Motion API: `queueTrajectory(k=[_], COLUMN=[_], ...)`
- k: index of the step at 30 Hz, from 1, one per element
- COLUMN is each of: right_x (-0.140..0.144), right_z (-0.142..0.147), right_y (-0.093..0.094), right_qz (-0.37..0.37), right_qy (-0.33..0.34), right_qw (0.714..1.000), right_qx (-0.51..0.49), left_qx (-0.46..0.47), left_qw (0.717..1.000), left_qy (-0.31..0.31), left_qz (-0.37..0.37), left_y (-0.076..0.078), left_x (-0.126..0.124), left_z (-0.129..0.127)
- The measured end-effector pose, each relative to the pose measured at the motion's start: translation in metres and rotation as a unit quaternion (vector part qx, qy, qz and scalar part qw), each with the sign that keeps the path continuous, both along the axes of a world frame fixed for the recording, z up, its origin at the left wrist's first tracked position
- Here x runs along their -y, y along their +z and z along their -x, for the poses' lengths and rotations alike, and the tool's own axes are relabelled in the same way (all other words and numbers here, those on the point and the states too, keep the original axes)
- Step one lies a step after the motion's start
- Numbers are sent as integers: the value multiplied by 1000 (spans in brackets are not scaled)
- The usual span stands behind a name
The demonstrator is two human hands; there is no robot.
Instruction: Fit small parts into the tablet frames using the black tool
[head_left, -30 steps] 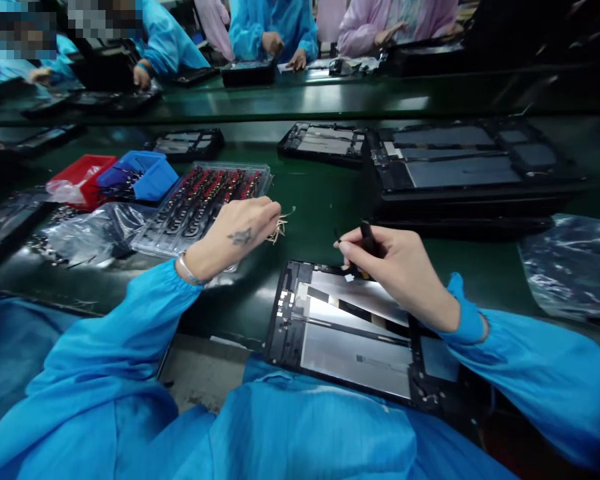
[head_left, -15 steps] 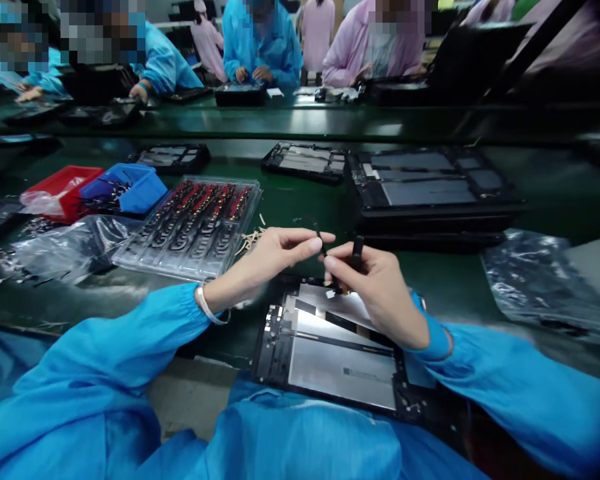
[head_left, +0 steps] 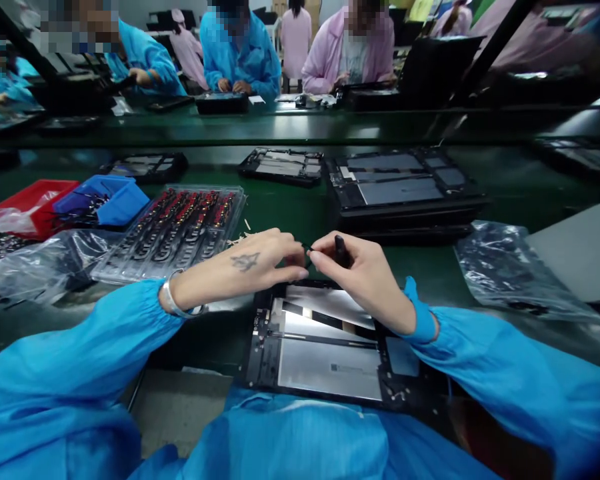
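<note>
- Pinching a thin dark piece point(head_left: 309, 249) between thumb and finger, the right hand point(head_left: 367, 277) also held an upright black handle point(head_left: 341, 252).
- The left hand point(head_left: 265, 261) curled close to that piece, fingers narrowly parted; whether they gripped it could not be told.
- The piece was above the far edge of an opened flat device point(head_left: 330, 367).
- A clear tray point(head_left: 111, 270) of red-and-black parts lay beyond the left wrist.

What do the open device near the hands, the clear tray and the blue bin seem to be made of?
Open device: black frame, perhaps plastic, dull; silvery panels, probably metal, given their mirror-like glare.
Clear tray: likely thin plastic, glossy and see-through.
Blue bin: probably moulded plastic, smooth and evenly coloured.
</note>
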State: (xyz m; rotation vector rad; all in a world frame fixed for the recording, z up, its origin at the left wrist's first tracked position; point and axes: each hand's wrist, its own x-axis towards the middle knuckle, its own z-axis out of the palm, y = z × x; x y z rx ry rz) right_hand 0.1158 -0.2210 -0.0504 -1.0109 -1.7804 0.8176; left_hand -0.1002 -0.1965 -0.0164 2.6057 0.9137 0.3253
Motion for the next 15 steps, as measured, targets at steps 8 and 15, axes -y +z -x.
queueTrajectory(k=[8, 15], right_x=[2, 12], right_z=[-1, 1], right_y=[8, 8], right_qz=[44, -9], right_qy=[9, -13], right_qw=[994, 997], right_qx=[-98, -80], left_qx=[101, 62], left_qw=[908, 877], left_qy=[17, 39], left_qz=[-406, -474], left_y=[-3, -2], left_x=[14, 21], left_z=[-15, -28])
